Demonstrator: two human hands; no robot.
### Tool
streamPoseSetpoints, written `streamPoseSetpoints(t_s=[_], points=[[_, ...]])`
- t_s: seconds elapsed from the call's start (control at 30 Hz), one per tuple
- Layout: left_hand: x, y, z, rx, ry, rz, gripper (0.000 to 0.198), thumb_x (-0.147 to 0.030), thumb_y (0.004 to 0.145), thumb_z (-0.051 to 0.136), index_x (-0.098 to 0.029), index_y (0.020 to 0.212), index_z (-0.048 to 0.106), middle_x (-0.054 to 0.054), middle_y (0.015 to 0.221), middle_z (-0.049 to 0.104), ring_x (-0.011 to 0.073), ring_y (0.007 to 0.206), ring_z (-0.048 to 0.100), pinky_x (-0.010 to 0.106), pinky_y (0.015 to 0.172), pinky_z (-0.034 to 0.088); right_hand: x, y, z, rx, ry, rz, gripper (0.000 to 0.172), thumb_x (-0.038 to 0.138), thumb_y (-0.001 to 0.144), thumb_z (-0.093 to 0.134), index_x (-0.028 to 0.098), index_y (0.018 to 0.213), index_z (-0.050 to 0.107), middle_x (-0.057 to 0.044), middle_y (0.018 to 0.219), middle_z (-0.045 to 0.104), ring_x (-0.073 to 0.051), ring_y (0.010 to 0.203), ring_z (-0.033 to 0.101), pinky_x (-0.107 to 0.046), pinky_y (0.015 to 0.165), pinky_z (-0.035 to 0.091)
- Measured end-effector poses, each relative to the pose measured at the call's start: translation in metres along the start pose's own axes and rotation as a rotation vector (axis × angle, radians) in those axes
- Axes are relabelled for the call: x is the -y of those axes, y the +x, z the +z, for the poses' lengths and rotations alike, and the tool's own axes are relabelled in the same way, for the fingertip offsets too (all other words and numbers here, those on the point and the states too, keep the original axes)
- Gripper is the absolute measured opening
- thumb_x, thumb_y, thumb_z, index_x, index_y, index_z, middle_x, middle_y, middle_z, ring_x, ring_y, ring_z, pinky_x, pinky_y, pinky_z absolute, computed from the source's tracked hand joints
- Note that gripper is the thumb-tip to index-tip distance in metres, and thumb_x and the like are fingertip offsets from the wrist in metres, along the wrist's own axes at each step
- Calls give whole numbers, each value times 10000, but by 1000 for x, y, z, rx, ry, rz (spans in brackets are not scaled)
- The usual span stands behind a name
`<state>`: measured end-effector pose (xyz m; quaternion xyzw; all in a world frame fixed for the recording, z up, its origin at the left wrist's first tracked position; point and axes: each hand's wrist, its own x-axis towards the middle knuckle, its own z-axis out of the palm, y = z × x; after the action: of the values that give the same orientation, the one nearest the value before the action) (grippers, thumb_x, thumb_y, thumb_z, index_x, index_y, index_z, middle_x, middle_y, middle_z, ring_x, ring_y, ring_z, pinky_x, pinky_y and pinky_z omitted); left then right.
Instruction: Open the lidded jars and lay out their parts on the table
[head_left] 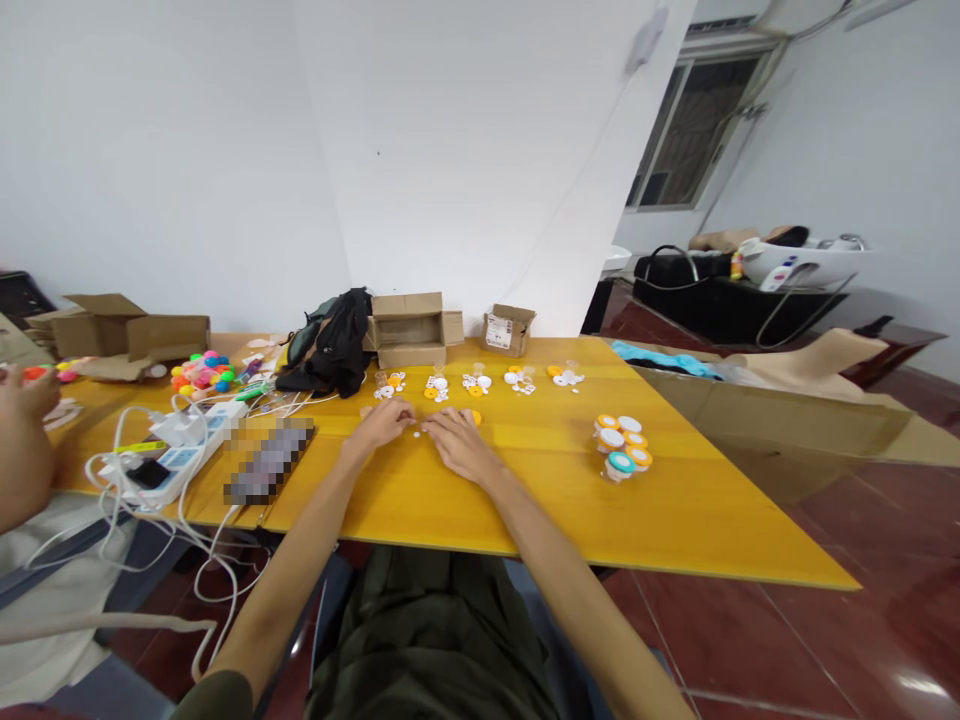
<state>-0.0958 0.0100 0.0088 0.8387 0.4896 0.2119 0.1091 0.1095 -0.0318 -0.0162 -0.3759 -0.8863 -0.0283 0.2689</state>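
Observation:
Both my hands rest on the yellow table (675, 500), close together. My left hand (381, 422) has its fingers curled down onto the tabletop. My right hand (459, 440) lies beside it, fingers bent toward a tiny white piece (416, 434) lying between the two hands. An orange cap (475, 417) sits just beyond my right hand. Whether either hand pinches anything is too small to tell. Behind the hands runs a row of small white and orange parts (480, 382).
A cluster of small capped jars (622, 445) stands to the right. Open cardboard boxes (409, 328), a black bag (334, 345), a power strip (180, 455) with cables, colourful balls (202, 372) and another person's arm (22, 440) lie left. A large box (787, 425) stands right.

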Motion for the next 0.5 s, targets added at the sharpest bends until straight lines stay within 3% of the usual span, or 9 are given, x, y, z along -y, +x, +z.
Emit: streamPoseSetpoints(t_s=[0.2,0.37,0.5], points=[[-3,1,-3,15,55,-57,168,-141,817,562,-207,790,714,45,840,701,202,832,658,290,794,512,-14,0,-4,-135,-106,164,266,105,929,479,212,1024,703,-95,1042,701,-240,982,551,-366,825,387],[-12,3,3,-35,-33,64,156,-208,869,559,-203,841,713,53,875,687,213,905,639,337,892,507,-18,-2,-4,-124,-137,209,218,129,928,510,222,893,704,-80,958,702,-235,956,563,-357,815,394],[-18,3,11,33,-80,148,109,-206,861,591,-204,848,699,42,873,674,213,935,620,350,914,502,-16,-1,-5,-100,-150,233,204,140,931,517,216,891,703,-87,990,702,-232,971,569,-353,823,397]])
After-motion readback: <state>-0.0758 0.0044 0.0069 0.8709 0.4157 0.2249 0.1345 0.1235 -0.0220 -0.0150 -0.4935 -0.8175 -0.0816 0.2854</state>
